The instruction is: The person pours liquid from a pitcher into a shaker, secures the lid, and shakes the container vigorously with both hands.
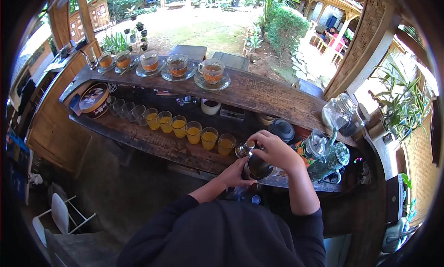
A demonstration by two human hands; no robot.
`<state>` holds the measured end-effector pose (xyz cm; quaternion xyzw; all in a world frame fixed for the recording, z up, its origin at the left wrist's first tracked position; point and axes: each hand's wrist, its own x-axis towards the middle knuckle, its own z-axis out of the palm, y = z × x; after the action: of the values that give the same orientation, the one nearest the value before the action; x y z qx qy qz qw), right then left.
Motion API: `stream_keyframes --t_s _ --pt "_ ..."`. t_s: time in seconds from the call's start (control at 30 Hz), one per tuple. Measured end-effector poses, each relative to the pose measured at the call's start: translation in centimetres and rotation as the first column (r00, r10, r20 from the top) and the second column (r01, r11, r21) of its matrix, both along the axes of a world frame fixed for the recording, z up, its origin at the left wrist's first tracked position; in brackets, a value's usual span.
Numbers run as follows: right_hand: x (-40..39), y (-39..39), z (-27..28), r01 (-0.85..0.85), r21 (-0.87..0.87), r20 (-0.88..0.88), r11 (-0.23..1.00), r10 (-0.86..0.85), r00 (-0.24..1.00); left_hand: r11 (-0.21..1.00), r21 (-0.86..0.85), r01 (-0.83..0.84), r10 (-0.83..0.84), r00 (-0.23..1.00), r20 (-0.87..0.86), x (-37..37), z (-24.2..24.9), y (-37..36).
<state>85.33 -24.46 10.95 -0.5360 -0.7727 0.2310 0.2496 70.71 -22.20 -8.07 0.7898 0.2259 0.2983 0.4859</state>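
My left hand (pixel 235 174) grips a steel cup (pixel 259 167) from the side, at the near edge of the lower wooden counter (pixel 152 142). My right hand (pixel 276 150) is over the cup, fingers closed on a small shiny measure (pixel 243 149) tilted beside the cup's rim. Just left of it stands a row of several small glasses of yellow-orange drink (pixel 194 132). Several empty glasses (pixel 125 109) continue that row to the left.
Several glass cups of amber tea on saucers (pixel 212 73) line the upper ledge (pixel 268 93). A round tin (pixel 95 100) stands at the left end, and a floral kettle with a glass lid (pixel 326 156), a glass jar (pixel 342 110) and a black lid (pixel 282 129) stand to the right. A white chair (pixel 60 214) is at lower left.
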Motion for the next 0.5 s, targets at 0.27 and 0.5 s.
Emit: stream_keyframes --t_s 0.27,0.5 --pt "0.6 8.7 -6.2 0.094 -0.397 0.532 0.913 0.146 0.834 0.996 0.082 0.017 -0.027 0.992 0.124 0.3 -1.3 0.4" --pt "0.9 9.3 -8.3 0.205 -0.419 0.608 0.885 0.106 0.787 0.994 0.11 0.01 -0.024 0.993 0.118 0.5 -2.1 0.7"
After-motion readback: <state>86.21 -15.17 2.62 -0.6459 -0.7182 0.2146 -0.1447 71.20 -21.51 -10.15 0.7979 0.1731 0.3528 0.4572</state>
